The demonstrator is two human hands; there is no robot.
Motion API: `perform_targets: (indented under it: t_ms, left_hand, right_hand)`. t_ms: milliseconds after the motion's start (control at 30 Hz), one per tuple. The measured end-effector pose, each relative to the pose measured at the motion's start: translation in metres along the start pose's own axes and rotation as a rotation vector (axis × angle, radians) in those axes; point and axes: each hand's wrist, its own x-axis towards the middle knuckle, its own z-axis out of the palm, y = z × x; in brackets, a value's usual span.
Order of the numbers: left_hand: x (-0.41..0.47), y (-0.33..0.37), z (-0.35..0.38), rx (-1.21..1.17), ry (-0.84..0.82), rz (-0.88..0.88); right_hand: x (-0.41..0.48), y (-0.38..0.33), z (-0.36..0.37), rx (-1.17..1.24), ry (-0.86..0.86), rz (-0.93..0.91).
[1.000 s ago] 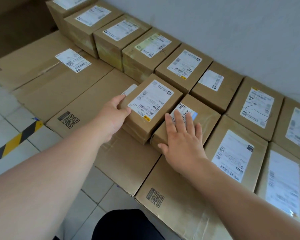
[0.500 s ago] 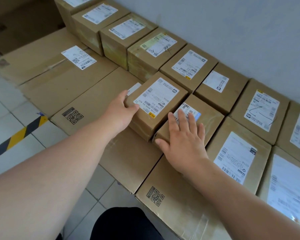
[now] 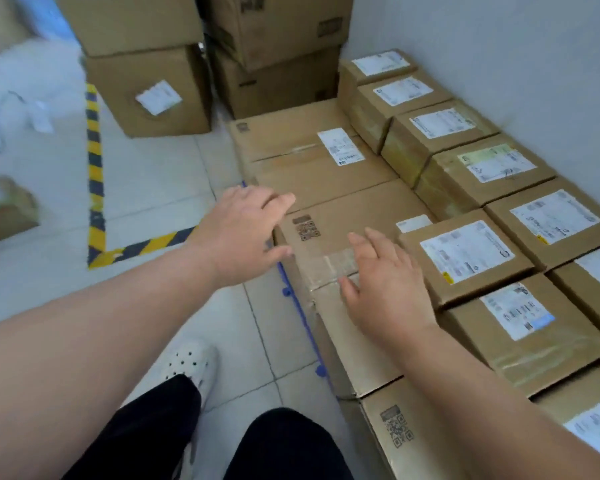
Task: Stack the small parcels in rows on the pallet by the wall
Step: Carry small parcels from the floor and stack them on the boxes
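Note:
Several small brown parcels with white labels stand in a row along the wall (image 3: 492, 164). In front of that row sit two more, a labelled parcel (image 3: 465, 258) and another beside it (image 3: 523, 327), all on top of large flat cartons (image 3: 340, 216). Under the cartons a blue pallet edge (image 3: 300, 306) shows at floor level. My left hand (image 3: 243, 233) hovers over the near carton's front edge with fingers spread, holding nothing. My right hand (image 3: 385, 289) is open above the carton, just left of the labelled parcel and apart from it.
Big cardboard boxes (image 3: 146, 88) are stacked at the back left, near the wall corner. Yellow-black tape (image 3: 96, 161) marks the tiled floor. A small box (image 3: 4, 209) lies at the far left. My legs and a white shoe (image 3: 191, 368) are below.
Both hands have let go of the two front parcels and drawn back toward me. The view has swung left, showing the floor and the stacked boxes.

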Motion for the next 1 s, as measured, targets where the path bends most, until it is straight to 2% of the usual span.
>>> perform_targets:
  t_ms: [333,533,767,1000]
  left_hand:
    - [-0.199,-0.132,-0.062,0.076,0.099,-0.505]
    - [-0.375,-0.201,-0.046,0.006,0.119,-0.885]
    - [-0.582,-0.206,0.011,-0.104,0.037,-1.395]
    - [-0.674,-0.171,0.077,-0.278,0.008,-1.712]
  right_hand:
    - [0.000,-0.200,0.021,-0.051,-0.048,-0.547]
    - [-0.046,-0.353,0.079,-0.105,-0.170,-0.863]
    - [-0.132,-0.488,0.178,-0.128,-0.372,-1.132]
    - [-0.200,-0.545,0.257,-0.162,-0.531,-1.235]
